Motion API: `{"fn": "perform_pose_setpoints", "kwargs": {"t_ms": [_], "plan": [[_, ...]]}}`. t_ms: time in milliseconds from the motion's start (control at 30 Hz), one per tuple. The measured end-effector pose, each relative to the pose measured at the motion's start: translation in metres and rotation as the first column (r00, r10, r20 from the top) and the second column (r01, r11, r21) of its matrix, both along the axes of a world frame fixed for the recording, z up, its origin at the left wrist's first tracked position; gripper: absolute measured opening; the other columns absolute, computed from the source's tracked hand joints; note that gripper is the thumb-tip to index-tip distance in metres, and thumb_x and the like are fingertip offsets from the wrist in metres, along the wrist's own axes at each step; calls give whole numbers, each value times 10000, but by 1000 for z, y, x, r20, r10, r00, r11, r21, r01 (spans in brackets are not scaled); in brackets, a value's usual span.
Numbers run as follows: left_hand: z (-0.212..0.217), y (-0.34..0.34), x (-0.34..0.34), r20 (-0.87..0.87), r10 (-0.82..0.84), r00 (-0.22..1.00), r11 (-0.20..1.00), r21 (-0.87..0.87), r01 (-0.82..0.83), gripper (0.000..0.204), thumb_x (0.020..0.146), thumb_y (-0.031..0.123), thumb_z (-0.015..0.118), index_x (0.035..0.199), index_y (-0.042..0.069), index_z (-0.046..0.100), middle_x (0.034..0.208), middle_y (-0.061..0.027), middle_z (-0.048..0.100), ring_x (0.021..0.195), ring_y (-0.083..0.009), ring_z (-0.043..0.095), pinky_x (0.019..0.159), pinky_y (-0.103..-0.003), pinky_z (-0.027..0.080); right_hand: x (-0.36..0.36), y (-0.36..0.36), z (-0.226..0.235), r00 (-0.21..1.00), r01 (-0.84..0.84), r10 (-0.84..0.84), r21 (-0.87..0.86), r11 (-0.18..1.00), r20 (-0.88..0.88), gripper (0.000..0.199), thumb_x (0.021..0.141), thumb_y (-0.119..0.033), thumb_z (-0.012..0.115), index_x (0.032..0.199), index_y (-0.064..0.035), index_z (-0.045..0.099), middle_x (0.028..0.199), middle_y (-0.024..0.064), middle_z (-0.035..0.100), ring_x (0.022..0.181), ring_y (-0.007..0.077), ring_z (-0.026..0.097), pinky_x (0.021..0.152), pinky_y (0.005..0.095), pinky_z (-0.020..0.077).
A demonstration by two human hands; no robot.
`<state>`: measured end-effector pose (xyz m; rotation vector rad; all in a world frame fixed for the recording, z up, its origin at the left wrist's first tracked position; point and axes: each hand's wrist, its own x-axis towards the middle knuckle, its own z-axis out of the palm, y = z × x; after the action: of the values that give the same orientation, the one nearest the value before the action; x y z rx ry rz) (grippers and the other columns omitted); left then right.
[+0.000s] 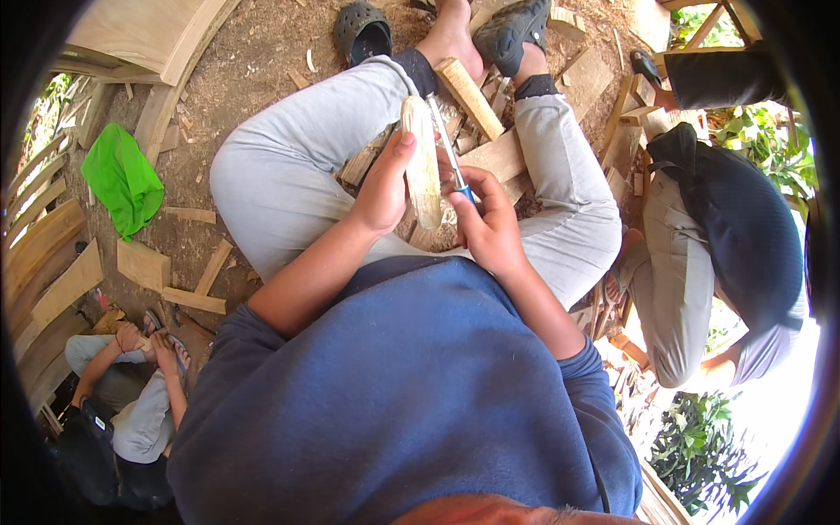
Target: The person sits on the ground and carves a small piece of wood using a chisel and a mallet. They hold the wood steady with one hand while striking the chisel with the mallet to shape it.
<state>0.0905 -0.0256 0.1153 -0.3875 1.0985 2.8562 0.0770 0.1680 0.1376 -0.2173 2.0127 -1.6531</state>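
I sit cross-legged on the dirt ground in grey trousers and a blue top. My left hand [385, 184] grips a pale, rounded piece of carved wood [423, 162] and holds it upright in front of my lap. My right hand [486, 223] is closed around a thin metal tool with a blue handle [451, 153]. Its shaft lies against the right side of the wood piece. Between my shins lies a pile of rough wood blocks [490, 153], one pale stick [468, 96] leaning across them.
A green cloth [122, 179] lies on the ground at left beside curved planks [44, 254] and offcuts [144, 267]. One person crouches at lower left [131, 411], another bends over at right [726, 236]. A loose dark clog [361, 31] lies beyond my knee.
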Motion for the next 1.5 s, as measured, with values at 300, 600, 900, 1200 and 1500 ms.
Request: {"fn": "perform_pose_setpoints", "kwargs": {"t_ms": [300, 600, 900, 1200, 1500], "plan": [[-7, -17, 27, -178, -47, 983, 947, -320, -13, 399, 1077, 419, 735, 1148, 40, 633, 941, -31, 675, 831, -118, 662, 803, -303, 580, 38, 20, 71, 993, -74, 67, 64, 995, 98, 168, 1149, -175, 572, 1250, -56, 635, 780, -22, 607, 690, 54, 569, 649, 257, 473], [-3, -13, 32, -227, -79, 971, 909, -416, -23, 459, 1069, 484, 720, 1187, 49, 632, 934, -10, 682, 845, -76, 660, 797, -271, 571, 50, 19, 81, 951, -170, 159, 18, 985, 263, 315, 1212, -298, 440, 1138, -62, 634, 680, -15, 551, 581, 62, 459, 579, 243, 383], [1, -34, 28, -288, -66, 956, 690, -705, -165, 504, 1062, 543, 712, 1137, 47, 660, 911, -8, 693, 850, -75, 640, 771, -263, 528, 45, 5, 110, 890, -199, 169, 28, 980, 423, 317, 1215, -296, 428, 1059, -74, 592, 688, -15, 544, 541, 60, 447, 519, 239, 364], [3, -27, 34, -233, -57, 971, 446, -876, -185, 593, 1008, 605, 747, 1068, 19, 684, 845, -100, 721, 783, -266, 710, 717, -383, 560, 61, 14, 88, 866, -122, 125, -39, 992, 484, 345, 1220, -320, 390, 1067, -68, 570, 680, 5, 512, 520, 87, 446, 501, 249, 370], [-57, -15, 19, 469, -218, 856, 632, -600, 490, 559, 1022, 479, 759, 1138, -57, 649, 891, -141, 737, 722, -184, 742, 624, -354, 596, 13, 19, 20, 732, 40, 18, -69, 997, 681, 260, 1173, -272, 473, 1164, -30, 567, 736, 56, 559, 532, 153, 553, 462, 307, 466]]}}
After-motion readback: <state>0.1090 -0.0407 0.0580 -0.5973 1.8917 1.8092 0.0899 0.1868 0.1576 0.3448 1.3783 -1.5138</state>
